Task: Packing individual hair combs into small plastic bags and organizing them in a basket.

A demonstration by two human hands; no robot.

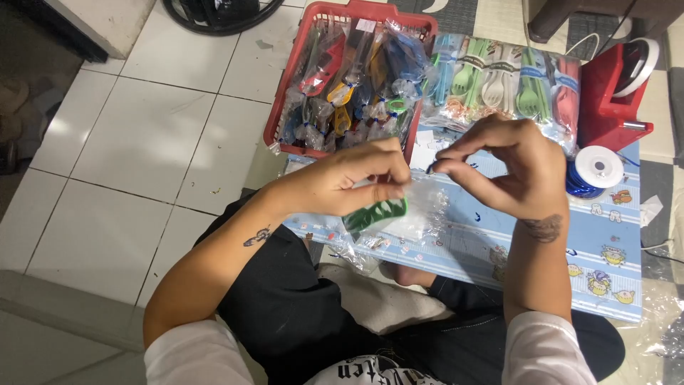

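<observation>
Over the person's lap, the left hand (356,178) pinches shut on a clear plastic bag (410,214) holding a green item (374,212) above the blue patterned tabletop (605,264), the right hand (509,167) nips a thin tie at the bag's mouth, and beyond stands a red basket (342,78) of packed utensils.

Dim indoor light, soft blur

I see the red plastic basket (285,107) and row of bagged cutlery (499,82) blocking ahead; bare pale blue patterned worktop (605,235) lies open rightward
</observation>
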